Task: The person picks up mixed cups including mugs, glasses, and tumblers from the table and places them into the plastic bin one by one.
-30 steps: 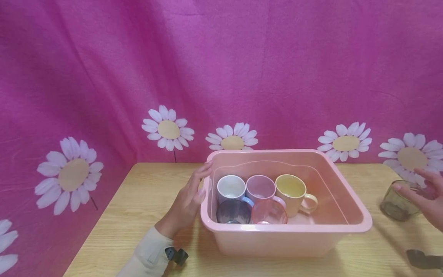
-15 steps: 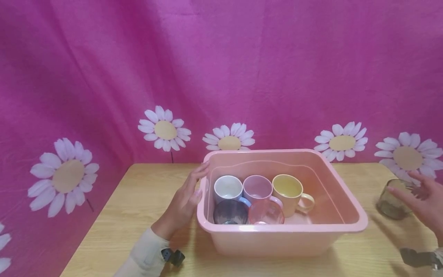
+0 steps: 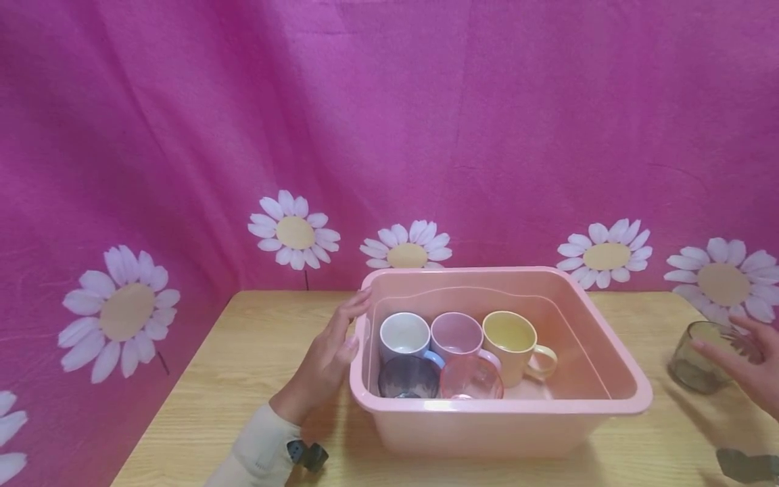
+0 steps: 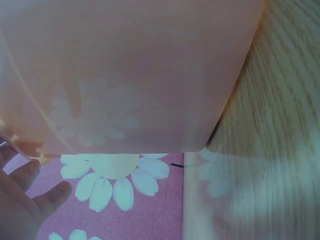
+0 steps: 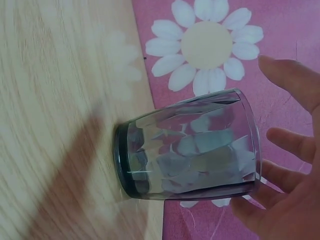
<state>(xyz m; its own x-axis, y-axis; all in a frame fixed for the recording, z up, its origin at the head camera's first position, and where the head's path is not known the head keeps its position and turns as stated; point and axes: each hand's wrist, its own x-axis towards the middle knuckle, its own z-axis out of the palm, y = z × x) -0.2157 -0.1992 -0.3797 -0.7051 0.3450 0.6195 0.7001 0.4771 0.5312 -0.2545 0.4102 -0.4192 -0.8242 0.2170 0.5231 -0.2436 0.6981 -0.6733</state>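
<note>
A see-through smoky-green glass tumbler (image 3: pixel 700 362) stands upright on the table at the right. My right hand (image 3: pixel 751 365) is at its mouth with thumb and fingers spread. In the right wrist view the fingers (image 5: pixel 282 175) lie beside the rim of the glass, not curled round it; whether they touch it I cannot tell. My left hand (image 3: pixel 322 362) rests at the left rim of a pink plastic tub (image 3: pixel 487 429), fingertips on the edge. Inside the tub are a white mug (image 3: pixel 404 333), a pinkish-purple mug (image 3: pixel 456 333), a yellow mug (image 3: pixel 510 335), a dark glass (image 3: pixel 409 379) and a pink glass (image 3: pixel 471 380).
The light wooden table (image 3: pixel 243 352) carries the tub and the tumbler. Behind it hangs a magenta cloth (image 3: pixel 426 122) printed with white daisies. The mugs and glasses fill the left and middle of the tub; its right part shows bare floor.
The whole head view has shifted slightly. The left hand stays on the tub's rim, and the right hand stays by the upright tumbler with its fingers spread.
</note>
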